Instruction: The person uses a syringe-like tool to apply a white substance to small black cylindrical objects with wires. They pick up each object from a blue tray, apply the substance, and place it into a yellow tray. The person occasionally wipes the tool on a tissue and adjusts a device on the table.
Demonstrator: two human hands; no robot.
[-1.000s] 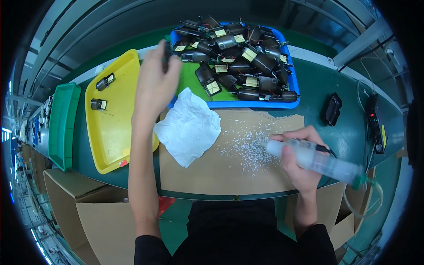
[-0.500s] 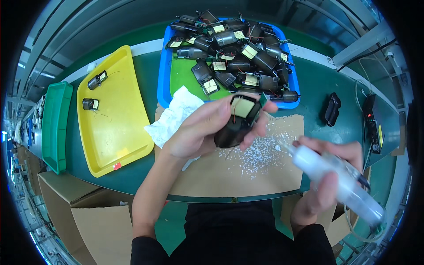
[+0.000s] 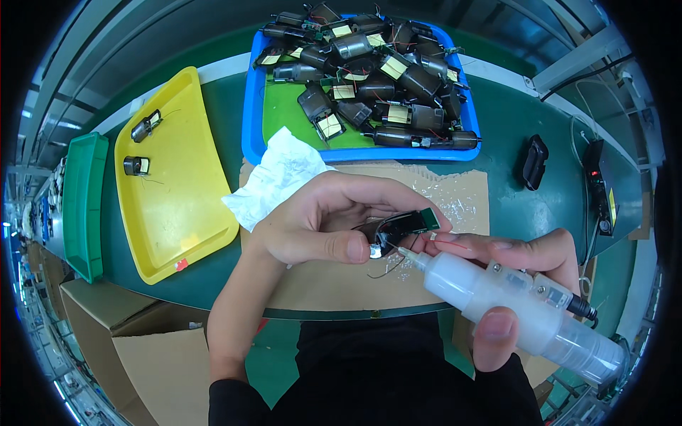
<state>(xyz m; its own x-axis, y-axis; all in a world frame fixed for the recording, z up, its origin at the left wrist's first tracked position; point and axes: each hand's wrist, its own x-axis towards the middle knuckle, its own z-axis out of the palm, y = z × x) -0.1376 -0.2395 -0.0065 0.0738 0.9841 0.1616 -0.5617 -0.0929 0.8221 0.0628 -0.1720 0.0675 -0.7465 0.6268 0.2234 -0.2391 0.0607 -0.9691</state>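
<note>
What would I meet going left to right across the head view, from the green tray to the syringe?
Green plastic tray, yellow plastic tray, crumpled white tissue, held dark-cased part, translucent dispensing syringe.

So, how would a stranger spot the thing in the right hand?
Find the big blue tray, then the brown cardboard sheet on its near side. At that sheet's right edge, the right hand grips a thick syringe-like tube. Its milky white barrel and narrow tip set it apart from the dark part in the left hand.
</note>
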